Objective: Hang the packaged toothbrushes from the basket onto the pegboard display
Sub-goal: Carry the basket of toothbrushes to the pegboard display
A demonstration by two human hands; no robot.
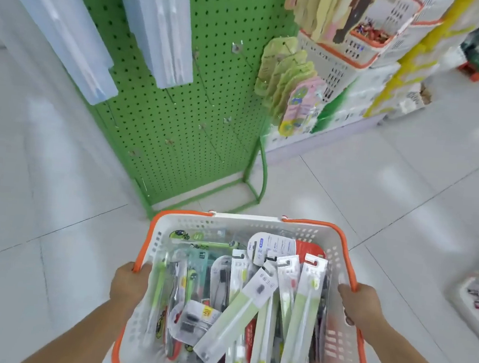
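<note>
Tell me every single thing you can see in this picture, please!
White plastic basket with orange rim: one, held at the bottom centre.
Packaged toothbrushes: many, mostly green, white and clear, piled inside the basket.
Green metal pegboard display: one, standing on the floor ahead, several bare hooks.
Pale blue flat packs: two bunches, hanging at the board's upper left.
Green and pink carded packs: one row, hanging at the board's right edge.
White slotted crates with orange rims: a stack, upper right.
Pale grey tiled floor: all around.
Left hand: gripping the basket's left rim.
Right hand: gripping the basket's right rim.
</note>
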